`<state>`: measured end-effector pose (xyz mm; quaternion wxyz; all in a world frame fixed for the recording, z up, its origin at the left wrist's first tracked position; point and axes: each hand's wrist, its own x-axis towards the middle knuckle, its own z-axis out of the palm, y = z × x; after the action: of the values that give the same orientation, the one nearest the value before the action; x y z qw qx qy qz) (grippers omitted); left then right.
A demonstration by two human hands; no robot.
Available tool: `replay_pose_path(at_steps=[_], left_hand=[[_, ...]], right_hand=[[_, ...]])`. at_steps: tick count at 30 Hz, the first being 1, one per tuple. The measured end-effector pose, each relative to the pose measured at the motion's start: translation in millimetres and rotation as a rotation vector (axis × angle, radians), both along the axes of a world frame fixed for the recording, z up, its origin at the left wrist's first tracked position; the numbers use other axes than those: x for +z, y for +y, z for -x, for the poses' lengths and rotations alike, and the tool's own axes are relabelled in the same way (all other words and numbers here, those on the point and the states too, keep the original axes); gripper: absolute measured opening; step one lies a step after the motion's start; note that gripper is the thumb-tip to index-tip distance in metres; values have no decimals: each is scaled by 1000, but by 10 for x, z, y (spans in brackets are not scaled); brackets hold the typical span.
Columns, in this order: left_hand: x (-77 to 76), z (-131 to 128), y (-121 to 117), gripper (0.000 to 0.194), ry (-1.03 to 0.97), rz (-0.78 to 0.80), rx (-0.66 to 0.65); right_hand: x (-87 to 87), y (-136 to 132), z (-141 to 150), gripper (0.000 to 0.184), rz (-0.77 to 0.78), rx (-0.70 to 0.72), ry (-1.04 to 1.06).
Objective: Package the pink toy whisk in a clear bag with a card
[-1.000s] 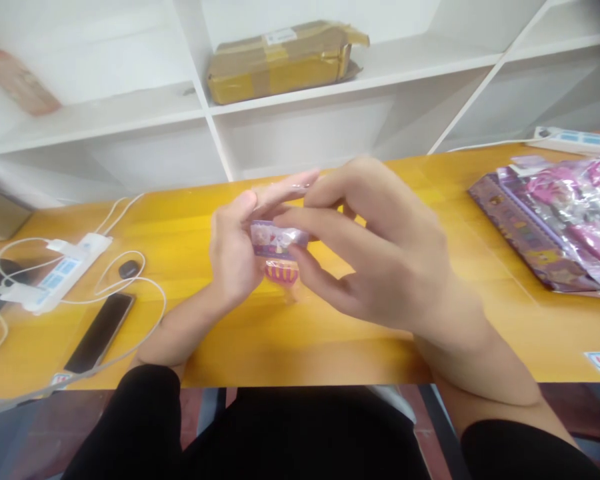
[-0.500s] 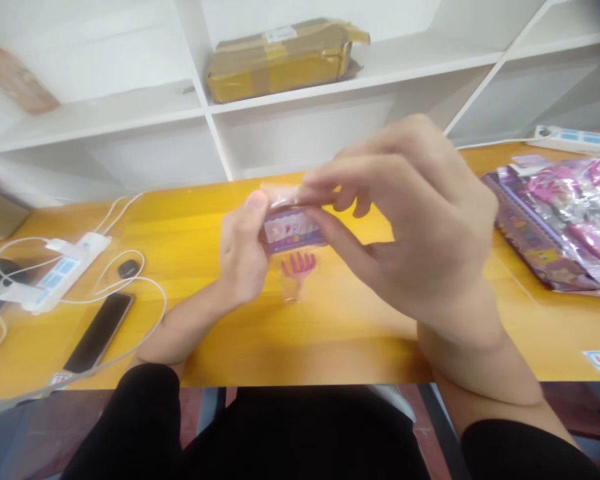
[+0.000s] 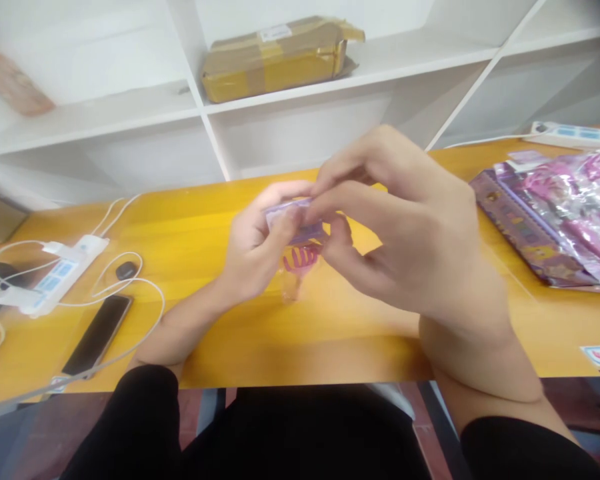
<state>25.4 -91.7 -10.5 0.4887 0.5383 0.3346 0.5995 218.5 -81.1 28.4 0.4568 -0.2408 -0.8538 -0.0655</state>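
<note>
Above the table I hold a small purple printed packet (image 3: 307,232). My left hand (image 3: 260,243) is closed on its left side, the thumb pressed across the front and fingers behind. At its right edge, my right hand (image 3: 405,227) pinches the packet with thumb and fingertips. The fingers cover much of the packet, so its full shape is hidden. Just below, a pink fork-shaped piece (image 3: 301,259) in a clear wrapper lies on the yellow wooden table (image 3: 350,347), partly overlapped by the packet in view.
To the right lies a purple printed box (image 3: 525,230) with several clear-wrapped pink pieces (image 3: 587,213) on it. On the left are a white power strip (image 3: 63,277) with cables and a dark phone (image 3: 97,337). A taped carton (image 3: 280,60) rests on the white shelf (image 3: 405,73) behind.
My left thumb has come down across the packet's front, and the clear film at its top no longer shows. My right fingers have shifted slightly down, still at the packet's right side.
</note>
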Motion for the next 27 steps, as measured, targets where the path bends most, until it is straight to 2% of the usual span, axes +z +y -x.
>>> replay_pose_path(at_steps=[3,7,9,14,16,18,20,23,25,27], left_hand=[[-11,1,25,32,3,3,0],[2,-4,35,31,31,-20,18],[10,5,25,32,50,-31,48],[4,45,-3,39,92,-47,14],[-9,52,5,40,102,-52,-4],[-28,51,32,39,117,-81,17],[-51,49,79,32,133,-136,71],[-101,64,178,27,196,-245,126],[-146,95,262,32,267,-366,128],[-199,138,356,30,333,-568,133]], right_hand=[[4,32,-1,14,24,-3,24],[-5,110,-19,18,143,-66,11],[-25,139,-39,16,192,-49,8],[-83,195,-85,25,460,-25,-14],[-119,240,-107,35,577,26,-19],[-196,284,-121,43,710,160,-16],[-349,292,-108,48,862,336,-13],[-758,195,-8,44,1059,487,-30],[-1112,74,98,40,1104,425,38],[-1456,-54,206,36,1167,431,136]])
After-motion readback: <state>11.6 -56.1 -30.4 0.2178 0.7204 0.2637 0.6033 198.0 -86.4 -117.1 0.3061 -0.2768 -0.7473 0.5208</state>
